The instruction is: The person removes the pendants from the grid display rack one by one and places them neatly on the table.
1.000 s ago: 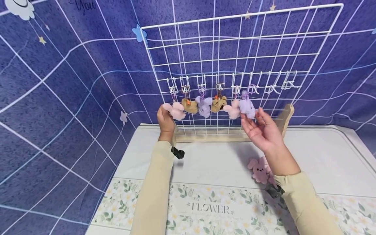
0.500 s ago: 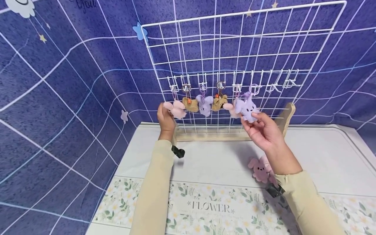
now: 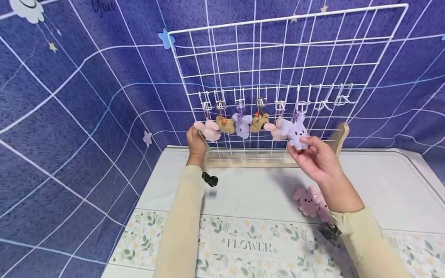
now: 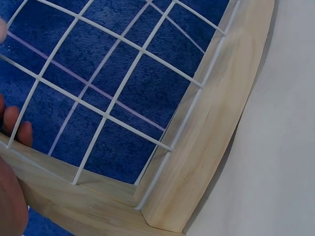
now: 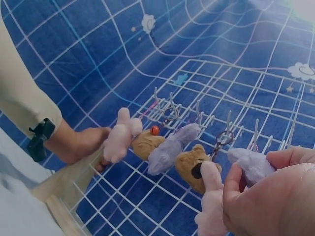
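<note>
A purple plush bunny keychain (image 3: pixel 298 133) hangs by its ring from a hook on the white wire grid (image 3: pixel 264 61). My right hand (image 3: pixel 320 160) pinches its lower body between thumb and fingers, and its face is toward the head camera. On the other side, my left hand (image 3: pixel 196 146) grips the wooden stand (image 4: pixel 206 123) at the grid's left end; in the left wrist view, fingertips show behind the wood. Left of the held bunny hang a pink plush (image 3: pixel 277 130), a brown plush (image 3: pixel 259 122), another purple plush (image 3: pixel 242 125), a second brown one (image 3: pixel 226 125) and a pink one (image 3: pixel 210 130).
More white hooks (image 3: pixel 323 104) sit on the grid to the right of the held bunny. Pink plush bunnies (image 3: pixel 307 201) lie on the white table (image 3: pixel 250 189), partly behind the right forearm. A flower-patterned strip (image 3: pixel 250 231) crosses the table's front. Patterned blue cloth (image 3: pixel 87 116) surrounds everything.
My right thumb has come down onto the purple bunny, which has turned to face forward and shifted slightly right and down. The left hand has stayed on the stand.
</note>
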### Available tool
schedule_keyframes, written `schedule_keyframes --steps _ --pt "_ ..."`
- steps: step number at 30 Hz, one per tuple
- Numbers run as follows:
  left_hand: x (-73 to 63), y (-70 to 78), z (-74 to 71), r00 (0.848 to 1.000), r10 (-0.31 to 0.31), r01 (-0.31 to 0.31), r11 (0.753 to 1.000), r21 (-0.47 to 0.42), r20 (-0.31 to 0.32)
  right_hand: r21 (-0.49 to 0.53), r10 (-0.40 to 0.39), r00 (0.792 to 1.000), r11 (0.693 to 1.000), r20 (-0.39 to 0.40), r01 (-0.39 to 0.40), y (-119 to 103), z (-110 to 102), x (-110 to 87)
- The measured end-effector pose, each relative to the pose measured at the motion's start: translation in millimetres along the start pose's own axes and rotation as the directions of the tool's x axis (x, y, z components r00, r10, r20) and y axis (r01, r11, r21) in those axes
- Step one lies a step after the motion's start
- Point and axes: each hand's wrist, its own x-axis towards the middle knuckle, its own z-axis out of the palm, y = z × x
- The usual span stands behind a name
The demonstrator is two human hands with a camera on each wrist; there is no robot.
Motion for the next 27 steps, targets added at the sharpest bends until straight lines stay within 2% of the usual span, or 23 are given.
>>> schedule_keyframes --steps 4,7,10,15,20,23,27 --pt "-1.4 -0.4 2.2 0.999 -0.038 0.038 0.999 -0.005 -0.003 -0.012 0.002 1.000 1.000 0.010 -0.002 -0.2 -0.4 -3.6" --pt "-1.7 -1.8 0.3 0.999 -0.038 0.038 0.999 -0.001 -0.004 -0.040 -0.014 1.000 0.999 0.024 0.015 1.6 -1.0 -4.6" --pt "-1.7 -1.8 -0.5 1.000 -0.027 0.027 1.000 0.013 -0.004 -0.112 -0.050 0.996 0.992 0.071 0.058 3.9 -0.9 -5.7" --pt "-1.7 0.2 0.6 1.000 -0.019 0.019 0.999 0.029 -0.008 -0.212 -0.101 0.981 0.968 0.168 0.135 6.7 4.2 -9.7" --pt "-2.0 2.3 1.6 1.000 -0.014 0.015 0.999 -0.033 0.021 -0.288 -0.141 0.962 0.935 0.232 0.207 8.6 10.4 -16.3" --pt "-6.5 13.9 2.7 0.999 -0.009 0.010 0.999 -0.047 0.034 -0.307 -0.160 0.956 0.923 0.247 0.234 9.5 12.5 -18.8" --pt "-14.1 34.6 4.9 0.999 -0.010 0.011 1.000 -0.016 0.030 -0.312 -0.181 0.950 0.914 0.256 0.259 10.0 13.5 -21.4"
